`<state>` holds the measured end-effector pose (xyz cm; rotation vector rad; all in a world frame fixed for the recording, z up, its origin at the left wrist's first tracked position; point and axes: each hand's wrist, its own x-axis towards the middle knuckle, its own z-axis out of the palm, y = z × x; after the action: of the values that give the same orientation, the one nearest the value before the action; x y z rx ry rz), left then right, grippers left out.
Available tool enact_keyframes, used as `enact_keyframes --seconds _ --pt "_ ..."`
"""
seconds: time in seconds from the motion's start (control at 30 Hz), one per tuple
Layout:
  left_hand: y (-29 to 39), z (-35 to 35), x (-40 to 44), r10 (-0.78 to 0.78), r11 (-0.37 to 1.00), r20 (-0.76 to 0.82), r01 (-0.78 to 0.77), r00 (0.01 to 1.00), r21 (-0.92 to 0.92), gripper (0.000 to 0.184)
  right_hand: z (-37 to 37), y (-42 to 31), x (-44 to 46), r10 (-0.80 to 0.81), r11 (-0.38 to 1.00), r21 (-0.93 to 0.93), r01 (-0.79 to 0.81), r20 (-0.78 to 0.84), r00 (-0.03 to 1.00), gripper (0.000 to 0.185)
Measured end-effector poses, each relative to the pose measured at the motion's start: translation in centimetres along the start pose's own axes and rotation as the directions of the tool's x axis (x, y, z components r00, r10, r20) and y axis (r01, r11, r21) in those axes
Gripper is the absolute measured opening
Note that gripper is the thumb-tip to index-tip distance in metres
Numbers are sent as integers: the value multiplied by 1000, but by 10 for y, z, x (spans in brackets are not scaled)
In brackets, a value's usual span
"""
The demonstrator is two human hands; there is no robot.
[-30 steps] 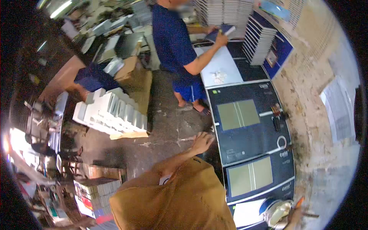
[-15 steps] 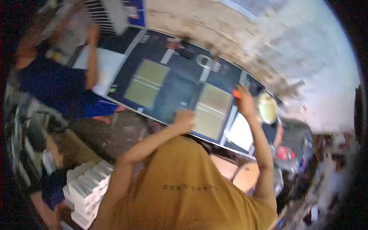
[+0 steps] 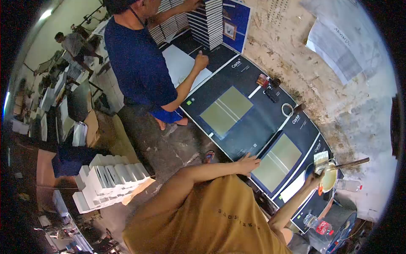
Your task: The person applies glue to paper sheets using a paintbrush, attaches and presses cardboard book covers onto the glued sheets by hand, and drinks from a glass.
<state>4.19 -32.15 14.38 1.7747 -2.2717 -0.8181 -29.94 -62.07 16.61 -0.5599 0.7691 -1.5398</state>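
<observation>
My right hand [image 3: 314,180] is closed around a wide brush [image 3: 321,158] with pale bristles, beside a bowl of cream-coloured paste [image 3: 328,181]. An orange part shows just below that hand. At the near edge of the black table, my left hand [image 3: 248,164] lies with fingers loosely stretched, next to an olive-green pair of boards [image 3: 277,163] on a dark blue sheet. Two pale strips run between these boards. Farther left lies a similar olive-green pair [image 3: 227,112] on another blue sheet. A white sheet [image 3: 293,188] lies near my right forearm.
A co-worker in a dark blue shirt [image 3: 137,63] stands at the table's left end, near a tall stack of books [image 3: 206,25]. A tape roll [image 3: 287,110] lies along the back edge. White stacked blocks [image 3: 110,178] stand left; a plastic bottle [image 3: 323,227] is at right.
My view has swung left and sharpened. My right hand has come from above the white sheet to the paste bowl with the brush. My left hand remains by the table's near edge.
</observation>
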Motion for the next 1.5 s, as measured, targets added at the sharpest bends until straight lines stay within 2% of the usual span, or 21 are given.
enact_keyframes --seconds 0.07,0.13,0.2,0.27,0.3,0.37,0.43,0.47,0.6,0.7,0.73,0.77,0.8,1.03,1.07,1.17,1.23,1.3,1.37,1.47,1.5 --pt "-6 8 4 34 999 -15 -34 999 1 83 34 -7 -33 -124 985 -138 106 -132 983 41" --pt "-19 25 6 81 997 -116 -81 990 5 81 27 -2 -14 67 973 213 -87 100 993 44" --pt "-20 33 6 63 997 -153 -68 986 -28 80 13 1 0 142 955 240 -172 138 980 44" --pt "-20 34 1 46 998 -157 -53 987 -42 80 32 9 -1 -91 961 -267 70 -67 994 53" --pt "-17 29 0 35 998 -143 -41 989 -38 81 48 10 -10 -213 900 -388 197 1 977 49" --pt "-15 30 0 35 998 -176 -42 984 -36 82 53 15 -24 -132 894 -435 102 -40 990 44" --pt "-16 40 0 44 997 -267 -58 963 -44 83 47 15 -22 71 967 -241 -86 -71 995 36" --pt "-15 43 -2 27 994 -272 -54 962 -92 86 31 24 -21 -203 805 -523 279 199 959 37" --pt "-19 47 -9 18 973 -409 -111 912 -204 80 -9 62 -26 23 901 -427 74 218 976 43" --pt "-7 28 -15 -67 988 -379 8 923 -154 68 -63 99 2 60 904 -426 18 169 984 44" --pt "-3 26 -17 -90 992 -255 64 963 -109 70 9 69 -44 -88 411 -904 -116 -166 982 38" --pt "-1 22 -19 -112 987 -161 90 981 -135 71 35 74 -63 -186 774 -630 62 -134 973 31" --pt "-4 31 -20 -87 996 -268 80 960 -35 74 47 74 -71 -244 722 -681 124 -83 966 29" --pt "0 21 -17 -101 994 -178 93 979 -51 74 95 129 -91 -229 564 -747 353 269 935 31" --pt "2 17 -17 -113 992 -170 100 979 -82 72 91 127 -90 -257 325 -871 368 293 921 36" --pt "-2 19 -13 -79 997 -184 73 980 -38 71 44 90 -65 -178 287 -916 281 237 955 42" --pt "-3 18 -11 -81 997 -220 77 972 -29 71 49 59 -68 -352 131 -966 222 165 921 40" --pt "-1 21 -14 -74 997 -229 65 971 -49 71 60 46 -85 -397 317 -878 359 221 891 38" --pt "-3 21 -13 -65 995 -229 46 971 -90 71 73 64 -103 -330 461 -819 340 198 923 36" --pt "-6 21 -8 -41 998 -212 32 976 -44 74 28 121 -106 -134 135 -900 414 397 908 34" --pt "-7 19 -10 -29 999 -205 21 978 -37 75 51 108 -138 -43 102 -968 227 224 974 35"
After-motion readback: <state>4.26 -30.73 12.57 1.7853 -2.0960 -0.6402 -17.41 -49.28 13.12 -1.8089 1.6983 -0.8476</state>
